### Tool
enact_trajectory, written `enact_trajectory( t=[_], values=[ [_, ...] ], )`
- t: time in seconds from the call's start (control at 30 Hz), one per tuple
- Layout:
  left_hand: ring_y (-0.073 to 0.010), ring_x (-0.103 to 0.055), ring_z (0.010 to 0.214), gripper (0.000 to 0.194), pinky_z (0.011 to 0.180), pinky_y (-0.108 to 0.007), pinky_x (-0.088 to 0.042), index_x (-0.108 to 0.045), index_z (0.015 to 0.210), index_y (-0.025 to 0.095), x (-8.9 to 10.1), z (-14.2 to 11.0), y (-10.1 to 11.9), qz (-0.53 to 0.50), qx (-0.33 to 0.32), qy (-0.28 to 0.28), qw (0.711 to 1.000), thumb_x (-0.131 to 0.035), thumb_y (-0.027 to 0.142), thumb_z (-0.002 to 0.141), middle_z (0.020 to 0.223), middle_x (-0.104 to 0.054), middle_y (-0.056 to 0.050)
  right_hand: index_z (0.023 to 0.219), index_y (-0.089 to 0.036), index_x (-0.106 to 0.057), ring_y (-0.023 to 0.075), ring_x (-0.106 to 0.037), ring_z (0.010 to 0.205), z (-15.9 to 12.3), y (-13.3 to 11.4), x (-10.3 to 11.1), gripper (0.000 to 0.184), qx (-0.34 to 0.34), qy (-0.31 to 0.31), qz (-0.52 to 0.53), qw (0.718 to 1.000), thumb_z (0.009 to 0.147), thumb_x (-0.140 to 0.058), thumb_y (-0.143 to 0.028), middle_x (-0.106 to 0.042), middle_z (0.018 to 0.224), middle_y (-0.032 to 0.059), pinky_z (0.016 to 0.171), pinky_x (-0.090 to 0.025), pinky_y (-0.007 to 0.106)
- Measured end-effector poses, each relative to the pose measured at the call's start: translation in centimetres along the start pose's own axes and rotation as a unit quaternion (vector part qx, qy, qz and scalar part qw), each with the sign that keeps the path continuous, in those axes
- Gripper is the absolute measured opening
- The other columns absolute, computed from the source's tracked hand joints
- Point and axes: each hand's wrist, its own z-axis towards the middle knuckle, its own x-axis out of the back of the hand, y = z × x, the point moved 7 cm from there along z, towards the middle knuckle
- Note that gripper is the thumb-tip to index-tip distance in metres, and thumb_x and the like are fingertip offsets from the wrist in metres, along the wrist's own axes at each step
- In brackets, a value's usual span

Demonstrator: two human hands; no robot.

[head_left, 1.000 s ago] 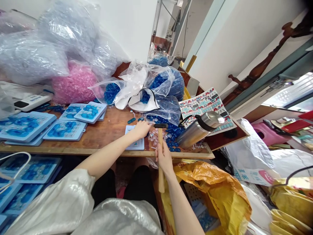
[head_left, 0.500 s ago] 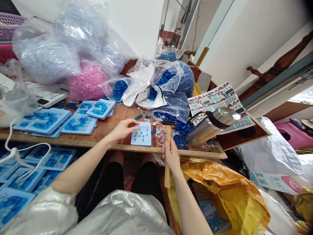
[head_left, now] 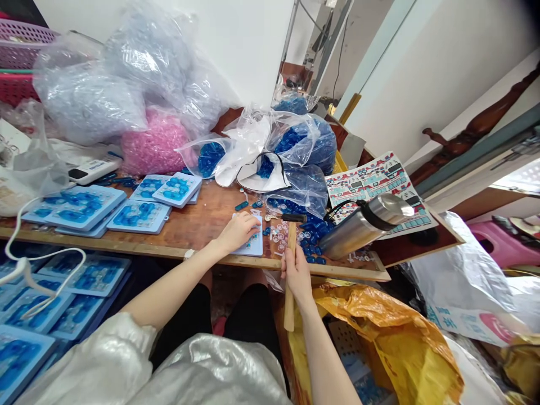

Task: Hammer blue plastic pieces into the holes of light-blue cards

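Note:
My left hand (head_left: 240,233) lies on a small light-blue tray (head_left: 253,246) and covers most of it, with nothing visible in its fingers. My right hand (head_left: 297,275) is closed around the wooden handle of a small hammer (head_left: 289,292), whose dark metal head (head_left: 294,217) points left just above the table. Next to the tray, loose clear rings (head_left: 278,236) and blue plastic pieces (head_left: 312,239) lie scattered near the hammer head. The tray's contents are hidden under my hand.
Filled light-blue trays (head_left: 139,216) lie on the wooden table (head_left: 206,216) and on a lower level at left. Bags of blue and pink pieces (head_left: 156,143) crowd the back. A steel flask (head_left: 363,230) lies at right on a printed sheet (head_left: 367,183); a yellow sack (head_left: 379,332) sits below.
My left hand has moved right from beside the small tray onto it, hiding the blue pieces there. My right hand still grips the hammer, and the view has shifted slightly.

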Motion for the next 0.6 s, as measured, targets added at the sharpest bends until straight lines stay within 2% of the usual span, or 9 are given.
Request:
enact_trajectory(
  t=[0.1,0.23,0.33,0.43,0.53,0.6],
  values=[
    [-0.0169,-0.049,0.095,0.010,0.087,-0.032,-0.041,-0.058,0.087,0.015,-0.5,-0.1,-0.2,0.021,-0.021,0.016,0.999,-0.052,0.021,0.083,0.095,-0.058,-0.006,0.099,-0.020,-0.043,0.0077,-0.035,0.039,0.0,0.1,0.0,0.030,0.000,-0.007,0.003,1.000,0.089,-0.032,-0.046,-0.039,0.056,-0.0058,0.041,-0.033,0.020],
    [-0.0165,-0.049,0.092,0.010,0.085,-0.032,-0.041,-0.056,0.089,0.016,-0.4,-0.3,-0.4,0.024,-0.015,0.015,1.000,-0.050,0.020,0.083,0.094,-0.056,-0.005,0.094,-0.019,-0.045,0.0088,-0.038,0.042,-0.2,-0.8,0.2,0.029,0.002,-0.002,-0.033,0.999,0.089,-0.032,-0.045,-0.040,0.056,-0.0050,0.044,-0.034,0.021],
    [-0.0170,-0.051,0.092,0.011,0.084,-0.031,-0.042,-0.054,0.092,0.016,-0.4,-0.4,-0.4,0.016,0.010,0.008,1.000,-0.050,0.021,0.083,0.093,-0.057,-0.005,0.101,-0.018,-0.049,0.0124,-0.047,0.052,-0.5,-2.7,0.3,0.033,0.041,0.002,-0.122,0.992,0.089,-0.031,-0.043,-0.050,0.063,-0.0001,0.053,-0.038,0.023],
    [-0.0171,-0.053,0.092,0.013,0.083,-0.031,-0.043,-0.051,0.094,0.016,-0.5,-0.6,-0.8,-0.008,0.054,0.013,0.998,-0.052,0.021,0.081,0.094,-0.058,-0.005,0.117,-0.018,-0.048,0.0185,-0.055,0.067,-0.6,-4.1,-0.2,0.039,0.074,0.009,-0.244,0.967,0.089,-0.031,-0.040,-0.060,0.085,0.0086,0.063,-0.039,0.029],
    [-0.0167,-0.055,0.089,0.016,0.081,-0.031,-0.044,-0.049,0.095,0.016,-0.6,-0.7,-1.3,-0.033,0.089,0.014,0.995,-0.053,0.020,0.080,0.093,-0.059,-0.005,0.122,-0.019,-0.048,0.0218,-0.058,0.070,-0.2,-3.8,-1.3,0.041,0.053,-0.022,-0.336,0.940,0.088,-0.034,-0.037,-0.062,0.088,0.0111,0.064,-0.039,0.031],
    [-0.0165,-0.055,0.089,0.017,0.081,-0.031,-0.044,-0.048,0.095,0.016,-0.6,-0.7,-1.3,-0.038,0.093,0.012,0.995,-0.054,0.020,0.080,0.093,-0.059,-0.005,0.121,-0.020,-0.048,0.0215,-0.058,0.070,-0.1,-3.7,-1.6,0.040,0.050,-0.031,-0.343,0.938,0.089,-0.033,-0.036,-0.062,0.086,0.0102,0.063,-0.039,0.030]
  ],
)
